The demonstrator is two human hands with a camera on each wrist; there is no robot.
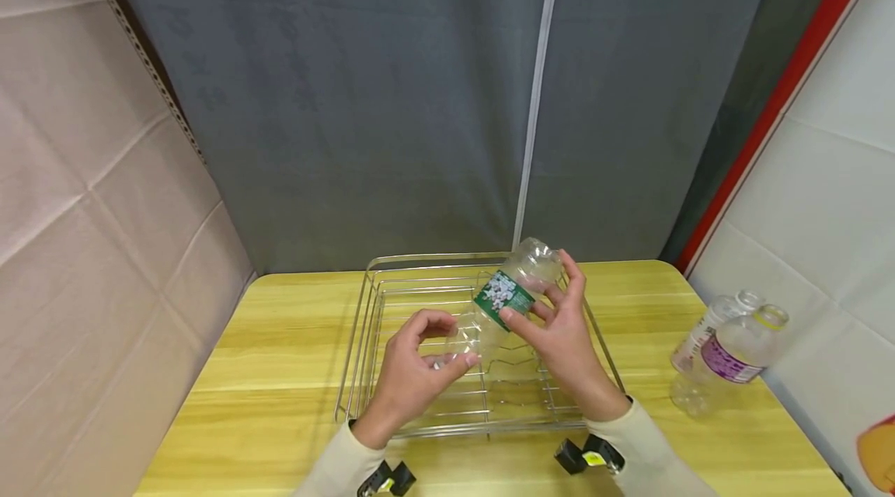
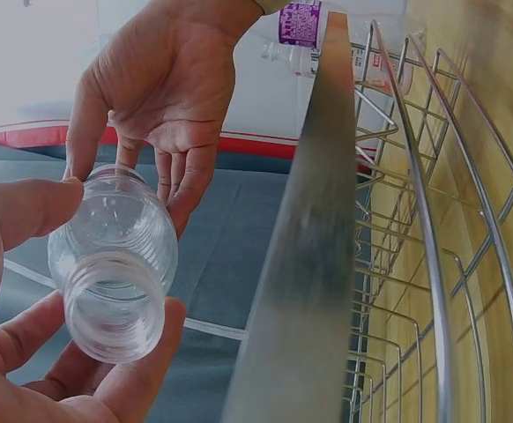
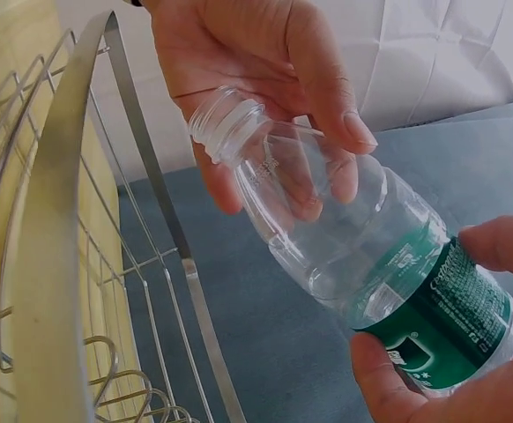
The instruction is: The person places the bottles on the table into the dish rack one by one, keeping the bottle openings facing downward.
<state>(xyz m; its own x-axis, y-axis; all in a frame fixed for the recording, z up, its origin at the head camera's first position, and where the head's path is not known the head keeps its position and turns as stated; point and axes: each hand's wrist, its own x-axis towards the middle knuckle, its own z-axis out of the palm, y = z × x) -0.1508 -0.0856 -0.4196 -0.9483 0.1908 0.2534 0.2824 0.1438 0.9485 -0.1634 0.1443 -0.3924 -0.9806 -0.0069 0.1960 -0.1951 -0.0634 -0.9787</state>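
Observation:
An uncapped clear plastic bottle (image 1: 504,298) with a green label is tilted above a wire rack, its neck toward the lower left. Near the neck end, my left hand (image 1: 409,365) has thumb and fingers curled about the bottle's shoulder. My right hand (image 1: 562,338) grips the bottle around the label and lower body. In the left wrist view, the open mouth of the bottle (image 2: 115,308) faces the camera. The right wrist view has the green label (image 3: 442,317) between the right thumb and fingers.
Beneath the hands, the metal wire rack (image 1: 482,430) sits on a wood-grain table (image 1: 245,373). Two clear bottles stand close together at the right, one with a purple label (image 1: 727,361), the other with a whitish label (image 1: 692,342). A grey curtain (image 1: 363,109) hangs behind.

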